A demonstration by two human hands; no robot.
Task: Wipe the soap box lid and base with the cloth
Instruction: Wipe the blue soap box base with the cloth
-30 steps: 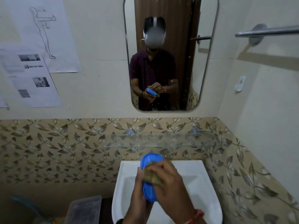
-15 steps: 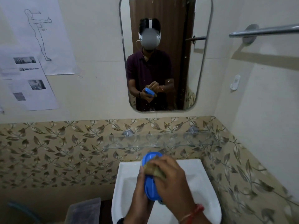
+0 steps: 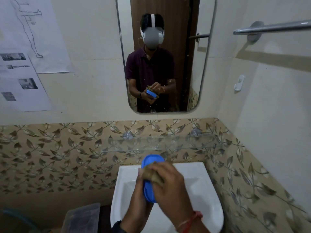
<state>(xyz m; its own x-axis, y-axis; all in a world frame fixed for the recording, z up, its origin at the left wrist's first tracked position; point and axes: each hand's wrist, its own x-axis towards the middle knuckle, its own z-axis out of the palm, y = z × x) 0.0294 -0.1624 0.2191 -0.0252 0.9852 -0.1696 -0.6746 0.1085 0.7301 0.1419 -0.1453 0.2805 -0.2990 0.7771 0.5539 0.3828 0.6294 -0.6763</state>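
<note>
Head view, wiping stage. A blue soap box part (image 3: pixel 151 160) is held on edge, nearly upright, in the air above the middle of the white basin (image 3: pixel 202 195), touching neither the basin nor its rim. The left hand (image 3: pixel 138 194) grasps it from the left, fingers curled round its rim. The right hand (image 3: pixel 170 187) has its fingers (image 3: pixel 161 170) clenched round a bunched olive-brown cloth (image 3: pixel 152 174), which it presses against the broad blue face turned towards it.

The mirror (image 3: pixel 185 64) above shows the same arrangement from the front: one blue piece, with the cloth on top of it. Whether the piece is the lid or the base cannot be told from this angle, and no second blue piece can be seen on the basin, on the glass shelf (image 3: pixel 159 145) behind it, or near the clear plastic tub (image 3: pixel 82 217) at lower left.

Progress, as a judgement: the wipe of one piece is under way (the cloth covers only the middle of the face, so the upper end and the lower rim probably remain to be done). The other half of the box, wherever it lies, and possibly the reverse side of this one, would be left. The task seems at most half complete.
</note>
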